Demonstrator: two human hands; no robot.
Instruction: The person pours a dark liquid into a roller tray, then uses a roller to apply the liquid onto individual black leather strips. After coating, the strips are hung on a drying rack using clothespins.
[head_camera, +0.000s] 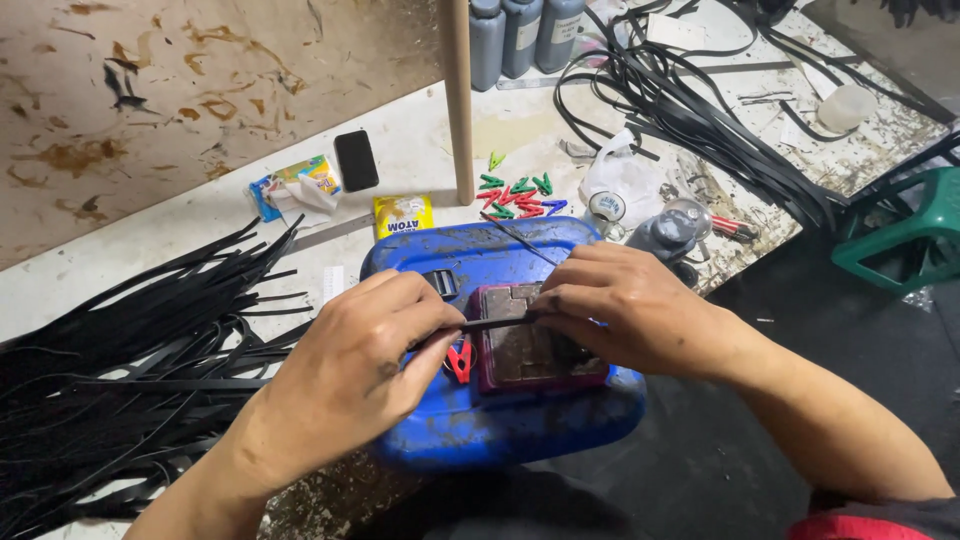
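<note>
One black strip (497, 322), two hands' fingers (452, 318) pinching

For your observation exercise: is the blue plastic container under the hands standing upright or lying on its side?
On its side. The blue container lies flat, its broad face upward, carrying a dark red block beneath both hands.

- Jerrycan (480, 425): bright blue, smeared brown.
- Block (530, 350) on it: maroon, grey-brown top.
- Strip (495, 322) and loose strips (110, 370): black.
- Clothespegs (515, 195): green, red, blue.
- Sachet (402, 214): yellow.
- Phone (356, 160): black.
- Stool (900, 235): green.
- Bottles (520, 35): dark grey.
</note>
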